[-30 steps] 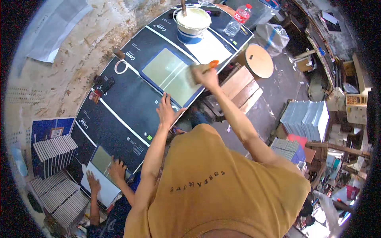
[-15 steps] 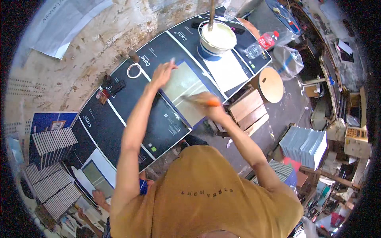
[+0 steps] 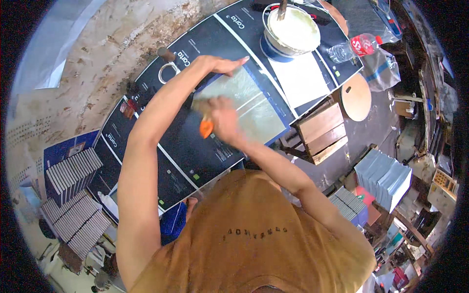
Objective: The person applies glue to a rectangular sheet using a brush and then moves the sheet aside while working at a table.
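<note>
1. Dark printed sheet (image 3: 244, 105) with a pale, wet-looking panel, lying flat on the desk (image 3: 195, 161) at about 12 o'clock from the body; judged thin, light and limp, likely slick where coated, best steadied by flat pressure near an edge rather than pinched.
2. Left hand (image 3: 222, 65): open, fingers straight and together, palm pressed on the sheet's far edge at 11 o'clock.
3. Right hand (image 3: 222, 119): closed around a brush (image 3: 204, 117) with an orange handle, bristles resting on the pale panel; judged light and stiff, held by the handle.
4. White bucket (image 3: 291, 30) of pale paste at 1 o'clock, a stick standing in it; clear plastic bottle (image 3: 352, 47) just beside it at 2 o'clock.
</note>
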A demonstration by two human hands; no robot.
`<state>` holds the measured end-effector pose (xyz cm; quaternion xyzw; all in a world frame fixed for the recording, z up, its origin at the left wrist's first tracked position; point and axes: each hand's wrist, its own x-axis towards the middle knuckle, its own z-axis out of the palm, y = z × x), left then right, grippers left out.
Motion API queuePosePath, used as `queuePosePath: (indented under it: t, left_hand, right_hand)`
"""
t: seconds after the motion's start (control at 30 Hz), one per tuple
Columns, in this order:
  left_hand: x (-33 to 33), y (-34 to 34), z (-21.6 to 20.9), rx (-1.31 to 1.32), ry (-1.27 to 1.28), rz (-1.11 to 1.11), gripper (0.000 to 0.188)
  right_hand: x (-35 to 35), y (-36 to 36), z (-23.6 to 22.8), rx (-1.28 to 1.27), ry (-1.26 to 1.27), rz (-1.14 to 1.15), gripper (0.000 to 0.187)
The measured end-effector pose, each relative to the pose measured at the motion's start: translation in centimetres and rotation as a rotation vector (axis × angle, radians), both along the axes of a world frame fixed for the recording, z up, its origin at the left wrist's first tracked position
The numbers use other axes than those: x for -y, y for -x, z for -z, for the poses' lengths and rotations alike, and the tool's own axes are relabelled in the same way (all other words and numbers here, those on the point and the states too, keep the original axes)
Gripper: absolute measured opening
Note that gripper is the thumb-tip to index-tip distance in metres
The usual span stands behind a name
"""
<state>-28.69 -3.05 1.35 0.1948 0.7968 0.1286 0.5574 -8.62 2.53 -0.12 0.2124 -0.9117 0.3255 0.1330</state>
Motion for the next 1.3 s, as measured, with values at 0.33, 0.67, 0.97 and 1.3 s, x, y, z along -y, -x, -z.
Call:
queuePosePath:
  t: [0.33,0.67,0.97,1.3]
  left_hand:
    - [0.3,-0.1,1.9,0.023,-0.058,-0.033,0.113]
    - [0.5,-1.0,3.5,-0.115,0.019,0.044,0.112]
    - [0.5,-3.0,2.6,-0.265,0.073,0.054,0.112]
    - [-0.1,-5.2,2.9,-0.394,0.069,-0.051,0.121]
  right_hand:
    - [1.0,-1.4,1.2,0.025,-0.108,-0.006,0.032]
    - [-4.9,-4.7,-0.6,0.11,0.022,0.112,0.036]
    - [-4.2,-9.7,-1.2,0.409,-0.308,-0.136,0.033]
    - [-3.7,-12.7,0.4,0.429,-0.35,-0.258,0.032]
